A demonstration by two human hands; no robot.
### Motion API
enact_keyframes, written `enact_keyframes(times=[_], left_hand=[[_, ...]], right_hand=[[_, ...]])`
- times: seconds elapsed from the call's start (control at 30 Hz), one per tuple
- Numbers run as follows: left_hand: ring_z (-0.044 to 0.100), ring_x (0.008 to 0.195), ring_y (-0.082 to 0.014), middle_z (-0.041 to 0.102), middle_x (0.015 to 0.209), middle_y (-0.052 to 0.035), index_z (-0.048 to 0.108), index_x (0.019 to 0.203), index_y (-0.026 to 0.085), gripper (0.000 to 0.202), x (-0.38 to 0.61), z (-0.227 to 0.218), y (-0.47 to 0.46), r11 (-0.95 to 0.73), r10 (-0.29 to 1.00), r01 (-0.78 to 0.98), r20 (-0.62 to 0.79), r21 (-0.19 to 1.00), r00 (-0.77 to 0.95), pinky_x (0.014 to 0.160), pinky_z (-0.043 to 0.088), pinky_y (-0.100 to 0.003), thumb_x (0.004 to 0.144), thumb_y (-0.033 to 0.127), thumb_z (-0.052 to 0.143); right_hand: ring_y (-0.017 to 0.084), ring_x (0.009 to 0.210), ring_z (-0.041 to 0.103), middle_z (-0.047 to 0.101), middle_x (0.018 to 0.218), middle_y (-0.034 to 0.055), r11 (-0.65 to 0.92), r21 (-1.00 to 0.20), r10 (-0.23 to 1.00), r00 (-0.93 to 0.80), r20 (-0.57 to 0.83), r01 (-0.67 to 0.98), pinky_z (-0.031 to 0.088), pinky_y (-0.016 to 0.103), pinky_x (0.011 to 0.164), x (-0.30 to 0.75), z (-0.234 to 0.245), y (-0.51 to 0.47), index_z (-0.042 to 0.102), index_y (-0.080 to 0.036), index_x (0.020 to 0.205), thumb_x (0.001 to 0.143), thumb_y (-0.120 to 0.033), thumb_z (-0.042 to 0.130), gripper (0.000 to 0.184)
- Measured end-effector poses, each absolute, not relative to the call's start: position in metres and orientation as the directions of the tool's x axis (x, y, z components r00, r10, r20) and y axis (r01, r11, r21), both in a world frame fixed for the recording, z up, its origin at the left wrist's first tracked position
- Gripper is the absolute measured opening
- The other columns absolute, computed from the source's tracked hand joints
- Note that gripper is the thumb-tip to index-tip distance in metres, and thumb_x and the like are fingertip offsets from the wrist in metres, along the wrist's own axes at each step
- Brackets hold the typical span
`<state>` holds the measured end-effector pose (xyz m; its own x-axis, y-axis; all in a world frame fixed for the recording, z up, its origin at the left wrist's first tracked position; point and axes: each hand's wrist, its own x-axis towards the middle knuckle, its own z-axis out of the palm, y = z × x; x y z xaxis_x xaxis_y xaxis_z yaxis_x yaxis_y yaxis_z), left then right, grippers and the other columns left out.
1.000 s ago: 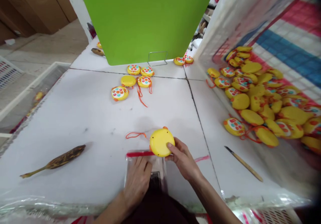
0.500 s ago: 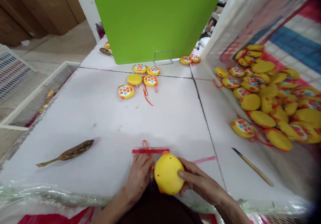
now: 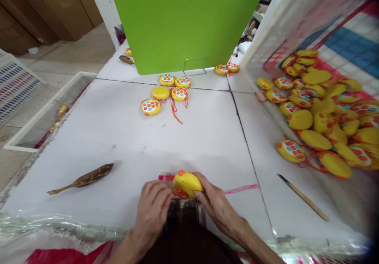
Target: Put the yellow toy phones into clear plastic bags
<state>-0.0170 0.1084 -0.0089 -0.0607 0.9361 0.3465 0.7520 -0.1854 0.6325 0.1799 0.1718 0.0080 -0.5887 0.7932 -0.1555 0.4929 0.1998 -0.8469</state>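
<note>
White worktable [image 3: 124, 145], left hand [image 3: 151, 208], right hand [image 3: 217, 205] — both closed on a yellow toy [image 3: 188, 184]

Place: workshop packing toys in quantity
Desk: long white desk [image 3: 118, 137] with rows of yellow toys [image 3: 167, 86]
Bin: plastic-lined crate [image 3: 284, 31] heaped with more toys
Floor: bare concrete floor [image 3: 68, 51], cardboard cartons [image 3: 44, 15] beyond

Two hands [image 3: 151, 210], one yellow toy [image 3: 188, 184], five toys [image 3: 161, 93] beyond, one wooden-handled knife [image 3: 304, 197]
</note>
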Motion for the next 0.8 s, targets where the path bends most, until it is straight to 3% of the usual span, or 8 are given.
enact_keyframes(times=[0.1, 0.17, 0.2, 0.33, 0.43, 0.53, 0.67, 0.8], left_hand=[[0.060, 0.079, -0.0190, 0.066, 0.086, -0.0053, 0.060, 0.095, 0.018, 0.019, -0.033, -0.006, 0.111, 0.200, 0.938, 0.542, 0.002, 0.816, -0.348, 0.069, 0.049, -0.031, 0.085, 0.030, 0.049], [0.062, 0.077, -0.0191, 0.067, 0.084, -0.0049, 0.061, 0.094, 0.017, 0.024, -0.034, -0.006, 0.117, 0.356, 0.917, 0.337, -0.257, 0.872, -0.304, 0.067, 0.050, -0.029, 0.084, 0.035, 0.049], [0.062, 0.075, -0.0188, 0.067, 0.080, -0.0041, 0.061, 0.089, 0.016, 0.023, -0.033, -0.006, 0.120, 0.381, 0.915, 0.262, -0.321, 0.887, -0.242, 0.066, 0.050, -0.029, 0.083, 0.035, 0.049], [0.060, 0.065, -0.0165, 0.063, 0.067, -0.0011, 0.058, 0.073, 0.016, 0.023, -0.021, -0.007, 0.131, 0.373, 0.922, 0.162, -0.346, 0.913, -0.174, 0.061, 0.049, -0.026, 0.083, 0.034, 0.047], [0.060, 0.066, -0.0166, 0.062, 0.068, -0.0012, 0.055, 0.074, 0.017, 0.024, -0.015, -0.007, 0.133, 0.376, 0.919, 0.100, -0.357, 0.921, -0.165, 0.063, 0.050, -0.027, 0.083, 0.037, 0.048], [0.062, 0.066, -0.0169, 0.064, 0.070, -0.0020, 0.052, 0.077, 0.017, 0.024, -0.012, -0.007, 0.130, 0.398, 0.909, -0.034, -0.399, 0.917, -0.119, 0.066, 0.052, -0.030, 0.084, 0.040, 0.048], [0.064, 0.071, -0.0186, 0.068, 0.078, -0.0041, 0.053, 0.088, 0.016, 0.023, -0.012, -0.004, 0.127, 0.423, 0.897, -0.181, -0.439, 0.888, -0.053, 0.070, 0.053, -0.033, 0.084, 0.038, 0.049], [0.063, 0.082, -0.0196, 0.069, 0.088, -0.0069, 0.061, 0.096, 0.013, 0.025, -0.015, -0.004, 0.129, 0.390, 0.918, -0.049, -0.392, 0.919, -0.051, 0.075, 0.050, -0.031, 0.082, 0.031, 0.049]], right_hand=[[0.017, 0.092, 0.060, 0.059, 0.113, 0.0061, 0.203, -0.848, 0.801, -0.582, -0.143, 0.489, 0.048, 0.027, 0.081, 0.180, 0.007, 0.173, 0.036, -0.025, 0.130, 0.092, -0.023, 0.038, 0.038], [0.017, 0.094, 0.060, 0.059, 0.114, 0.0068, 0.223, -0.832, 0.797, -0.586, -0.144, 0.508, 0.048, 0.028, 0.083, 0.178, 0.006, 0.173, 0.036, -0.024, 0.130, 0.092, -0.024, 0.038, 0.038], [0.018, 0.096, 0.059, 0.059, 0.114, 0.0075, 0.242, -0.818, 0.794, -0.591, -0.143, 0.522, 0.048, 0.029, 0.084, 0.178, 0.006, 0.174, 0.036, -0.023, 0.131, 0.093, -0.024, 0.037, 0.038], [0.019, 0.092, 0.061, 0.063, 0.106, 0.0082, 0.383, -0.716, 0.755, -0.645, -0.122, 0.584, 0.049, 0.033, 0.081, 0.177, 0.010, 0.182, 0.048, -0.022, 0.124, 0.094, -0.025, 0.033, 0.033], [0.017, 0.072, 0.062, 0.065, 0.080, 0.0035, 0.547, -0.608, 0.644, -0.753, -0.134, 0.575, 0.050, 0.028, 0.067, 0.176, 0.016, 0.190, 0.064, -0.021, 0.089, 0.093, -0.025, 0.037, 0.028], [0.015, 0.063, 0.058, 0.061, 0.066, 0.0017, 0.662, -0.483, 0.601, -0.791, -0.116, 0.573, 0.046, 0.024, 0.056, 0.170, 0.018, 0.193, 0.061, -0.019, 0.064, 0.089, -0.025, 0.047, 0.029], [0.016, 0.074, 0.059, 0.064, 0.080, 0.0037, 0.647, -0.460, 0.691, -0.723, 0.018, 0.608, 0.046, 0.023, 0.063, 0.151, 0.013, 0.189, 0.065, -0.021, 0.080, 0.087, -0.021, 0.049, 0.017], [0.016, 0.078, 0.061, 0.066, 0.084, 0.0045, 0.629, -0.516, 0.706, -0.706, 0.064, 0.582, 0.046, 0.026, 0.071, 0.132, 0.009, 0.185, 0.063, -0.020, 0.090, 0.087, -0.015, 0.049, 0.015]])
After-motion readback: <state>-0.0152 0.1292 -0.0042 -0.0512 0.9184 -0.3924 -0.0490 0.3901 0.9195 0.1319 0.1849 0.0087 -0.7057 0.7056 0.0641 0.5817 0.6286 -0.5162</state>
